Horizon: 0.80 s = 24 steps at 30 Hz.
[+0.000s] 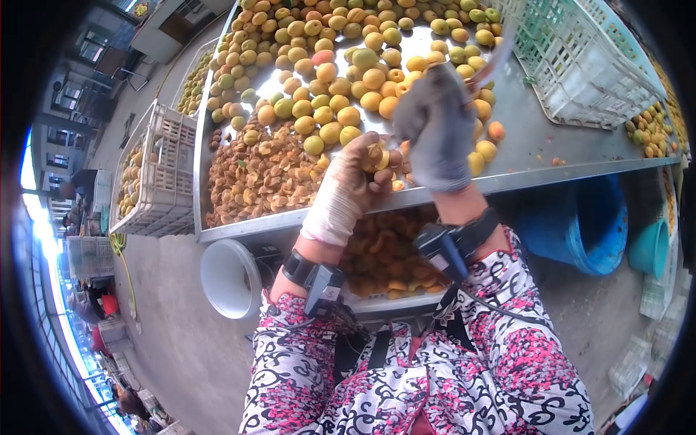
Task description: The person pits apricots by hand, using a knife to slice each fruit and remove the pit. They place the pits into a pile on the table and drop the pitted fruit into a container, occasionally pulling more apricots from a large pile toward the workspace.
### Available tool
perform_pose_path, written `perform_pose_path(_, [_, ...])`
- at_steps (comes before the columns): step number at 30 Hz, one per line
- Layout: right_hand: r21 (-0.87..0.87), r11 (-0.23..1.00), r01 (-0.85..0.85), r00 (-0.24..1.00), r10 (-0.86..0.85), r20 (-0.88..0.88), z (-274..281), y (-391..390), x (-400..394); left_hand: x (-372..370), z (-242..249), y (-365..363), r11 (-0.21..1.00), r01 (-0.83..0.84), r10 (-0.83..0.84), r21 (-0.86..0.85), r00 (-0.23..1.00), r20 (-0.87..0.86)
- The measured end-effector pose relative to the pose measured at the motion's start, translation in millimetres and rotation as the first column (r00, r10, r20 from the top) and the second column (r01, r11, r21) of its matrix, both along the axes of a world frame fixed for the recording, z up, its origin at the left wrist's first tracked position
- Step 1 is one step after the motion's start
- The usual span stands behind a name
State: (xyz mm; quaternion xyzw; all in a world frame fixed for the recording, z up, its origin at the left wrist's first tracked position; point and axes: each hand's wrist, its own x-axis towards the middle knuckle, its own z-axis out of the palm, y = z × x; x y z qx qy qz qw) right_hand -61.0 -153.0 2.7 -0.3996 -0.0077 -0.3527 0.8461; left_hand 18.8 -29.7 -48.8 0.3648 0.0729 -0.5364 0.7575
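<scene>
My left hand (355,174), its wrist wrapped in white cloth, is closed around a yellow apricot (375,156) just above the table's front edge. Close beside it is my right hand (438,130) in a grey glove, fingers curled. A blurred knife (500,61) sticks out from the gloved fist towards the upper right; its handle is hidden. Whole yellow and green apricots (330,105) cover the metal table beyond my hands. Left of my hands lies a heap of brown apricot pits (264,177). Under the table edge, apricot halves (395,254) fill a container below my wrists.
A white crate (580,80) stands on the table (533,148) at right. Another crate (170,174) of apricots is left of the table. A white bucket (230,279) and a blue tub (580,225) stand below. Both wrists carry strapped devices with cables.
</scene>
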Motion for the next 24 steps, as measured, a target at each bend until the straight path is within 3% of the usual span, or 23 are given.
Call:
perform_pose_path(1, [0.104, 0.985, -0.139, 0.983, 0.124, 0.137, -10.8, -15.5, 3.1, 0.2, 6.0, 1.4, 1.000, 0.023, -0.023, -0.005, 1.000, -0.021])
perform_pose_path(2, [0.105, 0.984, -0.143, 0.982, 0.128, 0.137, -6.1, -10.0, 3.6, 5.9, 6.8, 3.4, 0.999, 0.040, -0.041, -0.012, 0.997, -0.073])
perform_pose_path(4, [-0.326, 0.936, 0.136, 0.963, -0.202, -0.178, 4.6, 2.3, 2.3, 10.4, 6.9, 4.2, 1.000, -0.013, 0.013, -0.003, 0.999, -0.050])
perform_pose_path(5, [-0.329, 0.935, 0.134, 0.963, -0.201, -0.177, 0.4, 3.9, 3.0, 11.4, 7.0, 4.4, 0.998, -0.063, 0.064, 0.005, 0.998, -0.030])
perform_pose_path(7, [-0.760, 0.611, -0.221, 0.780, -0.357, -0.514, -13.1, 7.4, 4.1, 10.3, 6.3, 4.3, 0.990, -0.144, 0.144, 0.013, 0.988, -0.049])
perform_pose_path(8, [-0.814, 0.507, -0.285, 0.733, -0.431, -0.526, -11.6, 14.1, 0.1, 9.6, 5.0, 1.0, 0.980, -0.200, 0.200, -0.001, 0.979, 0.035])
perform_pose_path(12, [-0.742, 0.602, -0.295, 0.752, -0.333, -0.569, -24.9, 21.3, 2.2, -3.1, 14.0, -0.7, 0.953, -0.297, 0.302, -0.055, 0.939, 0.162])
perform_pose_path(14, [-0.638, 0.732, -0.241, 0.838, -0.174, -0.516, -27.7, 23.0, 2.4, -4.0, 13.6, 3.2, 0.956, -0.282, 0.292, -0.078, 0.936, 0.195])
perform_pose_path(15, [-0.638, 0.731, -0.240, 0.839, -0.175, -0.516, -26.3, 21.4, 0.6, -3.2, 13.2, 5.2, 0.958, -0.267, 0.284, -0.102, 0.931, 0.228])
perform_pose_path(17, [-0.301, 0.818, -0.490, 0.759, 0.230, -0.609, -15.9, 14.9, -4.9, 11.5, 10.1, 2.7, 0.937, -0.344, 0.349, -0.059, 0.923, 0.164])
perform_pose_path(18, [-0.239, 0.823, -0.516, 0.711, 0.255, -0.655, -2.6, 14.2, -9.5, 18.0, 9.4, 2.9, 0.909, -0.416, 0.415, -0.010, 0.904, 0.101])
perform_pose_path(19, [-0.242, 0.819, -0.521, 0.711, 0.259, -0.654, -0.1, 11.9, -8.9, 21.5, 8.4, 8.4, 0.906, -0.422, 0.421, -0.013, 0.901, 0.102])
perform_pose_path(21, [-0.302, 0.829, -0.471, 0.692, 0.135, -0.709, 1.5, 8.9, -5.8, 22.0, 17.1, 20.4, 0.951, -0.283, 0.306, -0.123, 0.915, 0.264])
perform_pose_path(24, [-0.448, 0.829, -0.334, 0.751, -0.054, -0.658, -16.4, 17.6, 2.6, 13.6, 26.5, 18.3, 0.920, -0.348, 0.392, -0.181, 0.832, 0.393])
